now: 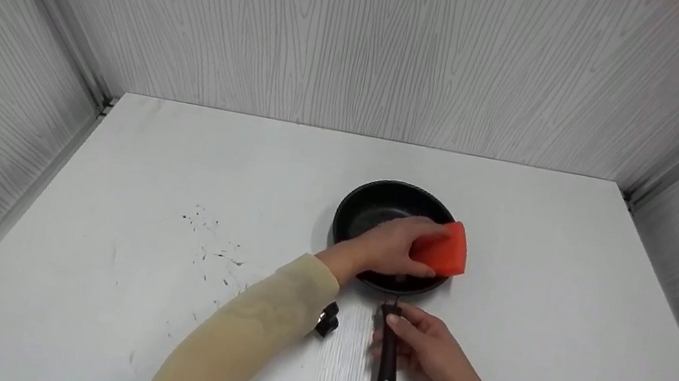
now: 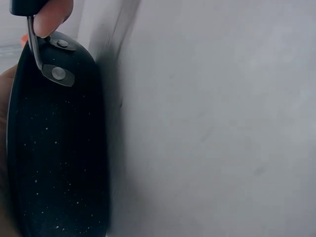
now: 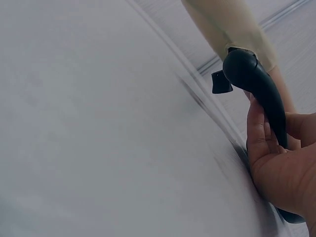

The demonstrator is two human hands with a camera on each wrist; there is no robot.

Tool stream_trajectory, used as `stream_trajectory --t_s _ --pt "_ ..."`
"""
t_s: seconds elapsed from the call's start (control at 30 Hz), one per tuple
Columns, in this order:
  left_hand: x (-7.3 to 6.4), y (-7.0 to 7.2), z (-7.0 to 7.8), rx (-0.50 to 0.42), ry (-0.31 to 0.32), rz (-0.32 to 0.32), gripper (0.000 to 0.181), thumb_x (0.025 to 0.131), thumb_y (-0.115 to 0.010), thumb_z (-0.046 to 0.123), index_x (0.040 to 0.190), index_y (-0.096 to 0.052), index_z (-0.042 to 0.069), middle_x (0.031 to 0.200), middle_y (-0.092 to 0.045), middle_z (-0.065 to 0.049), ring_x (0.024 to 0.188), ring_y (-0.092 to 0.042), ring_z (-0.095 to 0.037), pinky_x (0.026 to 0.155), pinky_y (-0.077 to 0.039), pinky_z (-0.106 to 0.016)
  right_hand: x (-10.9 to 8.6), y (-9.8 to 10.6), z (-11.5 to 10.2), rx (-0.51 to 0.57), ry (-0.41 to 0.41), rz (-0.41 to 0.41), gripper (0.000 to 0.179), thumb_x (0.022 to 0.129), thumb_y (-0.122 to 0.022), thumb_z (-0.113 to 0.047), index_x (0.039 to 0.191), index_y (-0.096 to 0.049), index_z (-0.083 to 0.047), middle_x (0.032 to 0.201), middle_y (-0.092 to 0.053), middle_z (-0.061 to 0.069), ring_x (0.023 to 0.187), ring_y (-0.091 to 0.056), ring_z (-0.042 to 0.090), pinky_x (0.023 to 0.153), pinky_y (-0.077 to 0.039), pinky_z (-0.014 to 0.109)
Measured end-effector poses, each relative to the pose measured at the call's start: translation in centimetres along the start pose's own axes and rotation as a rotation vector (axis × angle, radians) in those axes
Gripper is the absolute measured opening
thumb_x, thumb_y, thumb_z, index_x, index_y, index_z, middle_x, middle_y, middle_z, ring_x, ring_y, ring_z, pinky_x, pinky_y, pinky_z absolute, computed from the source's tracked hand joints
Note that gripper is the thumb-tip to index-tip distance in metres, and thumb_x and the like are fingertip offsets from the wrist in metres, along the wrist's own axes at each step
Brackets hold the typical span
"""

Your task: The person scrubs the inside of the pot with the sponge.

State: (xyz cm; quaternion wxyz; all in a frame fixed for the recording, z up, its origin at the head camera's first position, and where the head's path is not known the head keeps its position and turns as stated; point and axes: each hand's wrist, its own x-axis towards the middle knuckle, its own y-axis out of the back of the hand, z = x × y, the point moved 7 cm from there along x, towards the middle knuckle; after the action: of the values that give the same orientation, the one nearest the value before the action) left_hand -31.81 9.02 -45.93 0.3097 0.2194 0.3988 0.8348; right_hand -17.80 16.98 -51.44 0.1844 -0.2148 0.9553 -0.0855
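The step in hand looks to me like wiping the pan [image 1: 370, 213], which sits on the desk [image 1: 572, 294] a little right of the middle, handle [image 1: 386, 366] pointing back my way. My left hand [image 1: 396, 246] reaches over the pan with its fingers [image 1: 427, 227] and thumb clamped on the red cloth [image 1: 451, 252]. The cloth lies at the pan's right side and reaches out past the rim [image 1: 400, 184]. My right hand [image 1: 433, 350] has its fingers curled round the handle near the pan end, thumb on top; the right wrist view shows that wrap from behind.

To do this well, I'd let the right hand do nothing but steady: a firm, level hold, no lifting, so the pan can't spin or tip under a sideways push. With the left I'd press the cloth flat against the inner wall and follow the curve, rather than shoving straight out over the rim, where the cloth could snag or bunch. I'd mind the left forearm too, as it crosses the near-left edge and could nudge the pan. I can't tell how clean the surface beneath the cloth is.
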Motion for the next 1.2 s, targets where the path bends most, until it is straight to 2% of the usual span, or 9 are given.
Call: stream_trajectory --t_s 0.13,0.3,0.5,0.73,1.2 --pt "0.2 0.0 0.0 0.032 -0.006 0.027 0.072 0.095 -0.081 0.038 0.159 -0.050 0.029 0.147 -0.056 0.002 0.120 -0.055 -0.013 0.105 -0.044 -0.026 -0.1 -0.3 0.2 0.027 0.006 -0.019 0.042 0.108 -0.065 -0.021 0.135 -0.053 0.009 0.101 -0.074 0.013 0.087 -0.079 0.028 0.073 -0.062 0.034" --pt "0.5 0.1 0.1 0.095 -0.016 0.051 0.070 0.095 -0.081 0.038 0.158 -0.051 0.029 0.143 -0.056 0.001 0.116 -0.056 -0.014 0.105 -0.046 -0.029 -0.3 -0.5 0.3 0.054 0.015 -0.026 0.041 0.108 -0.065 -0.020 0.134 -0.053 0.009 0.100 -0.074 0.013 0.087 -0.079 0.028 0.073 -0.061 0.034" --pt "0.9 0.4 -0.1 0.179 0.010 0.063 0.070 0.096 -0.080 0.040 0.158 -0.049 0.031 0.151 -0.053 -0.001 0.126 -0.055 -0.019 0.112 -0.044 -0.037 -0.5 -0.6 0.3 0.058 0.027 -0.026 0.040 0.108 -0.063 -0.020 0.134 -0.053 0.009 0.100 -0.074 0.013 0.086 -0.079 0.028 0.066 -0.058 0.030" --pt "1.1 0.9 -0.3 0.273 0.022 0.084 0.067 0.097 -0.079 0.039 0.157 -0.050 0.030 0.153 -0.051 -0.004 0.132 -0.053 -0.022 0.117 -0.040 -0.044 -0.4 -0.7 0.4 0.036 0.010 0.012 0.043 0.107 -0.065 -0.019 0.137 -0.053 0.009 0.098 -0.074 0.013 0.083 -0.078 0.025 0.070 -0.060 0.031" --pt "1.3 1.9 -0.9 0.377 0.035 0.083 0.067 0.098 -0.077 0.038 0.158 -0.049 0.030 0.155 -0.050 -0.008 0.134 -0.052 -0.025 0.118 -0.038 -0.043 -0.3 -1.1 0.3 0.052 0.022 -0.010 0.040 0.108 -0.063 -0.017 0.136 -0.053 0.009 0.099 -0.074 0.014 0.081 -0.078 0.023 0.072 -0.062 0.032"
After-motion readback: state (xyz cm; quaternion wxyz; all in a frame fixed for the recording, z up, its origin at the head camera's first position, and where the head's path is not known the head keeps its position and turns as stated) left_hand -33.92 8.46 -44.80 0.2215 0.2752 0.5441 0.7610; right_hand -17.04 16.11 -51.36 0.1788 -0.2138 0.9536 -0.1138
